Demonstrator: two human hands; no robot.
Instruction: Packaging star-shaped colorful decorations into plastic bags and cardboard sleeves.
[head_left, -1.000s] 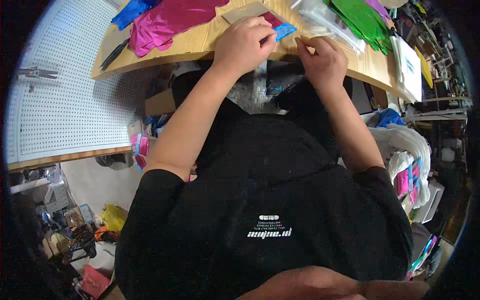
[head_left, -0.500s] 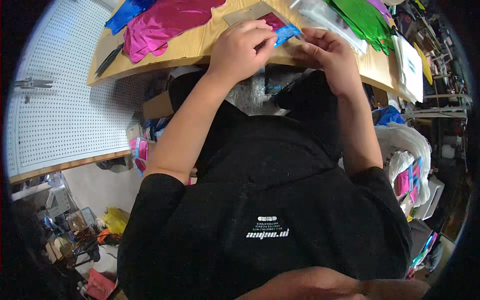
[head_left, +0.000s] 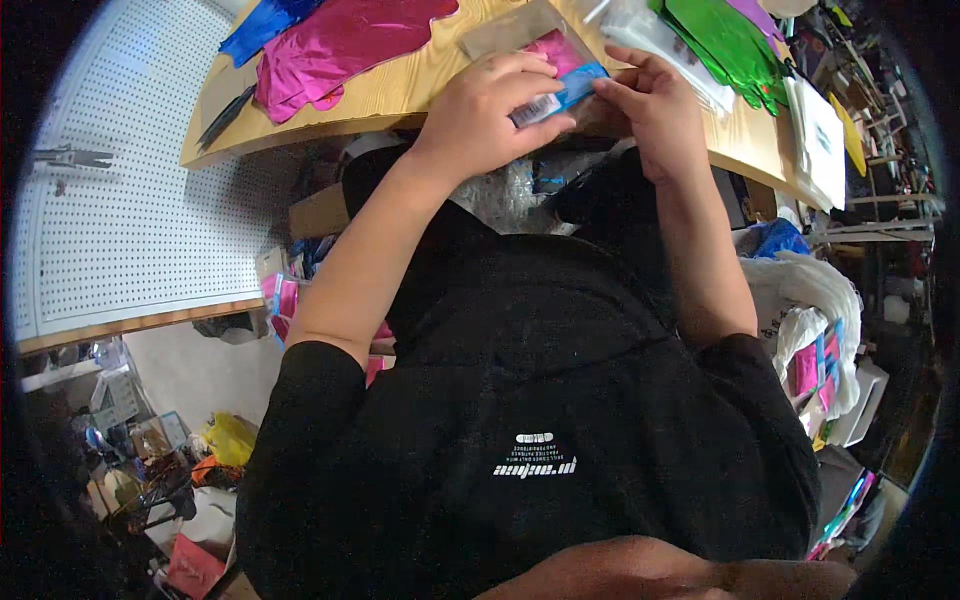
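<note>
left hand [head_left: 480, 120] clamped on clear packet [head_left: 560, 75] with pink-blue contents, at wooden table [head_left: 400, 90] edge. right hand [head_left: 655, 110] pinched packet's blue end. step looked like sealing or folding flap; next move likely needs steady grip.

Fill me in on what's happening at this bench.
A person in a black top works at the edge of a wooden table. The left hand and right hand together grip a small clear packet with pink and blue contents. Magenta foil lies to the left, green foil to the right.
</note>
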